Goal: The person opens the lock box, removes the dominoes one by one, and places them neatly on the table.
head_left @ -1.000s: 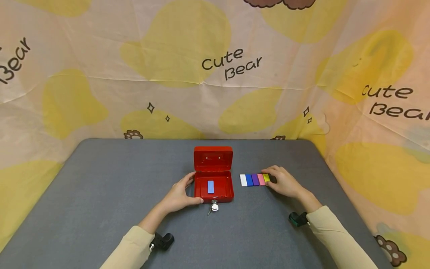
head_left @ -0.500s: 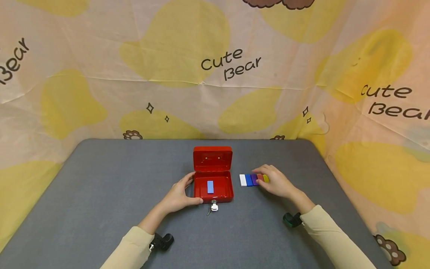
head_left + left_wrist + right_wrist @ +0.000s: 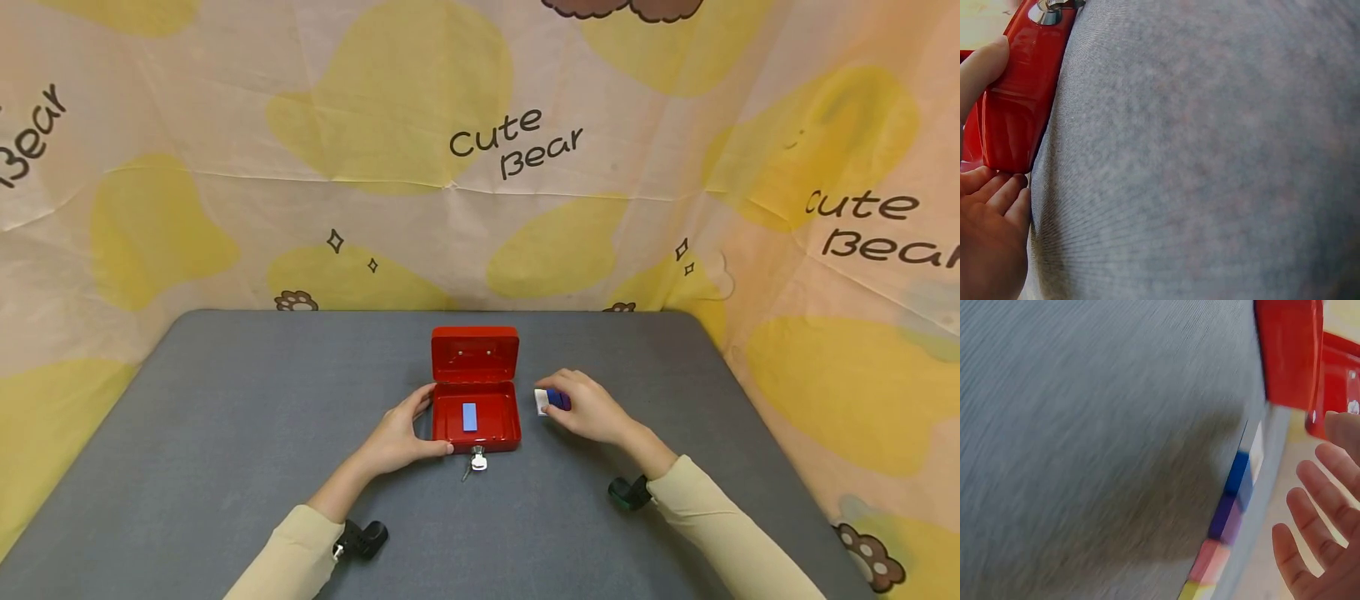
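A red cash box [image 3: 477, 442] stands with its lid up, keys [image 3: 478, 461] in its front lock. Inside lies a light blue block [image 3: 469, 417]. My left hand [image 3: 395, 439] holds the box's left side, thumb on the front corner and fingers along the side. To the box's right, my right hand [image 3: 588, 411] hovers over a row of flat blocks, thumb and fingers spread apart. That row runs white [image 3: 541, 403], blue [image 3: 1237, 474], purple block [image 3: 1222, 515], pink block [image 3: 1209, 560] and yellow block [image 3: 1195, 591]. From the head, the hand hides the pink and yellow ones.
A grey cloth-covered table [image 3: 247, 433] lies under everything. Behind and beside it hangs a printed fabric backdrop [image 3: 420, 233]. A black wrist camera [image 3: 363, 540] sits on the left wrist, another wrist camera [image 3: 628, 493] on the right.
My right hand has moved left along the row, from the yellow block to the white and blue end. The blocks stay put. My left hand keeps its place on the cash box.
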### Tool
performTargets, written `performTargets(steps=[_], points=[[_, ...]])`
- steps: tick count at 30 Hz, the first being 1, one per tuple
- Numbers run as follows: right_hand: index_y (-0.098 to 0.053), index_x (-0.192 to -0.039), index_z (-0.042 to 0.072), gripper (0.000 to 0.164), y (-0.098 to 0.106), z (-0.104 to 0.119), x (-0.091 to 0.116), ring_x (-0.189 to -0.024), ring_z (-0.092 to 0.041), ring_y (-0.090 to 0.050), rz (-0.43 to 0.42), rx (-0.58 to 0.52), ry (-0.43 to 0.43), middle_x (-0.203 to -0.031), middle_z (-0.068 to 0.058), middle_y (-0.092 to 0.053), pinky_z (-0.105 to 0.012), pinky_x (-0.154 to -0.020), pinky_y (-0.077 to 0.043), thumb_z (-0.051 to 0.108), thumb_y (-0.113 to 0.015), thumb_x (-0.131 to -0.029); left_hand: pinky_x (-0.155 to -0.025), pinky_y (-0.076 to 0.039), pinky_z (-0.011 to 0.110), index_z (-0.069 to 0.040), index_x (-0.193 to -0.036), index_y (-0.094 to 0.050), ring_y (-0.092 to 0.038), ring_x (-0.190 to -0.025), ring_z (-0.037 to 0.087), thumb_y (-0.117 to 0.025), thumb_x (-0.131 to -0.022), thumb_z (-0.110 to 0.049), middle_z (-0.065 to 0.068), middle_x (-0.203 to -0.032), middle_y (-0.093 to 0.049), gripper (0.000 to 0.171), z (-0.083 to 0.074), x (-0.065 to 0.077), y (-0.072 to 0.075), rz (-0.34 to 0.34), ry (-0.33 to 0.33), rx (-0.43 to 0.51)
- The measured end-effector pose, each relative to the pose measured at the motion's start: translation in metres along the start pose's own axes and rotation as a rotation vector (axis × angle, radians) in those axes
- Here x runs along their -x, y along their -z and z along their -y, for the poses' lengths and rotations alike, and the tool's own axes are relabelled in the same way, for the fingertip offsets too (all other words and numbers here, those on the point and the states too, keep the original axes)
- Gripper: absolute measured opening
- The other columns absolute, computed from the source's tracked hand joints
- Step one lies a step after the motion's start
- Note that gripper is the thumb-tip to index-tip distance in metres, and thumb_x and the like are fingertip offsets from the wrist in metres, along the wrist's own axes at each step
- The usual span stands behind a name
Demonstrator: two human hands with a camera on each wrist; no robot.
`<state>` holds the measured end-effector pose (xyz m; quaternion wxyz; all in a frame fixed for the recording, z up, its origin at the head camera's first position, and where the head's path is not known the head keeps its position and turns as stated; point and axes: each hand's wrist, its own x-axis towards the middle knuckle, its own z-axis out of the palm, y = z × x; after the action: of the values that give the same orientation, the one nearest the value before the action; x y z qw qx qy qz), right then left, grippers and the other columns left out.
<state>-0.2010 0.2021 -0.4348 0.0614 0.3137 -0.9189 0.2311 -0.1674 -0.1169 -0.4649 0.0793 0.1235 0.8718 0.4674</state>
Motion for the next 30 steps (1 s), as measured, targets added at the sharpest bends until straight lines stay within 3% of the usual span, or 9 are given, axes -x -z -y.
performTargets(steps=[30], points=[[-0.063,-0.114,0.009,0.034,-0.015,0.051,-0.043,-0.092,-0.019,-0.058,0.095,-0.062,0.085,-0.106,-0.004,-0.063,-0.030,-0.079,-0.052,0.020,-0.067,-0.083,-0.097,-0.043,0.044,-0.013,-0.140,-0.034,-0.044,-0.126,0.030,-0.083,-0.065,-0.033,0.012,-0.142,-0.040,0.092,0.000,-0.001,0.000,0.003,-0.008,0.006]])
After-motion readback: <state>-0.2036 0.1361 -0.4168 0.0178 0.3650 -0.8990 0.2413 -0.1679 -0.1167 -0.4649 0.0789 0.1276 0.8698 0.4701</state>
